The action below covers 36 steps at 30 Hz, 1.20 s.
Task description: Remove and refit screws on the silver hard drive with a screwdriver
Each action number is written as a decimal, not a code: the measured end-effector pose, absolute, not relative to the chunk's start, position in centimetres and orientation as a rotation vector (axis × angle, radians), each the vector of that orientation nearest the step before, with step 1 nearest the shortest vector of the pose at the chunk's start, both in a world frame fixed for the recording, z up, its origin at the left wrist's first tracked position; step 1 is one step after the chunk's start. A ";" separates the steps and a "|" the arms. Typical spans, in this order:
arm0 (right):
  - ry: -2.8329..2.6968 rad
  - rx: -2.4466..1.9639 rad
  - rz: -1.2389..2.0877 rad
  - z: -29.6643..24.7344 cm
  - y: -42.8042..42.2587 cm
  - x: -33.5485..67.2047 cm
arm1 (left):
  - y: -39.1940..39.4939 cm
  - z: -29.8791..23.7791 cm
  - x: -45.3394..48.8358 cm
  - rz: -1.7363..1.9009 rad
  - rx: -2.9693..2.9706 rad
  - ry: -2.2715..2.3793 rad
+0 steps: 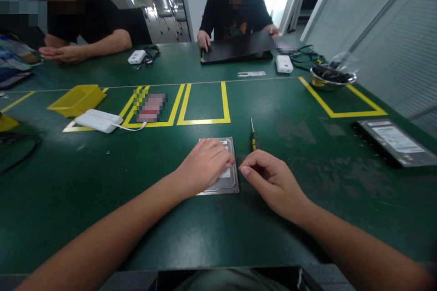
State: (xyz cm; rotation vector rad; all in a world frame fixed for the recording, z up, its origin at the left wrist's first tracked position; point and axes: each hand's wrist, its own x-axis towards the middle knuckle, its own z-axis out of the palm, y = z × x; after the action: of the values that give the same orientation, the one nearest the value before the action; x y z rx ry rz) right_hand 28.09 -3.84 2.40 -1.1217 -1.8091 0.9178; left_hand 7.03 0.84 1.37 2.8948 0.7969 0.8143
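A silver hard drive lies flat on the green table in front of me, its label partly covered. Over its upper left part rests my left hand, fingers curled together near the drive's right side; whatever they hold is hidden. Just right of the drive, my right hand is closed in a pinch, thumb tip close to the index finger. Anything between those fingertips is too small to make out. Beyond the right hand lies a screwdriver with a black and yellow handle, its shaft pointing away from me.
More hard drives lie at the right. A metal bowl with dark parts stands behind them. At the left are a yellow bin and a white power bank cabled to a phone. Across, a person handles a black panel; another person sits left.
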 end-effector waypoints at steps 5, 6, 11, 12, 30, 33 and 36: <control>-1.807 -1.121 0.860 2.4 -3.8 28.4 | 3.0 1.4 7.7 0.490 2.953 0.804; -1.805 -1.123 0.849 2.4 -3.8 28.5 | 3.3 1.4 7.8 0.460 2.957 0.796; -1.723 -1.152 0.859 2.7 -3.5 29.1 | 4.6 2.0 8.3 0.380 3.019 0.666; -1.697 -1.161 0.877 2.8 -3.4 29.2 | 4.8 2.0 8.4 0.364 3.025 0.638; -1.620 -1.190 0.889 2.5 -2.8 29.8 | 5.6 3.5 9.3 0.153 3.058 0.521; -1.629 -1.188 0.875 2.4 -2.8 29.8 | 5.5 3.5 9.3 0.161 3.060 0.524; -1.636 -1.194 0.862 2.4 -2.8 29.8 | 5.4 3.9 9.4 0.120 3.018 0.539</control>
State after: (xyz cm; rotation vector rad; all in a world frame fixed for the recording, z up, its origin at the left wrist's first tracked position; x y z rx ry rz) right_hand 29.81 -2.82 2.37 -1.1937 -1.6355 0.8621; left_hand 9.43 5.42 3.91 3.0176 0.5390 0.1198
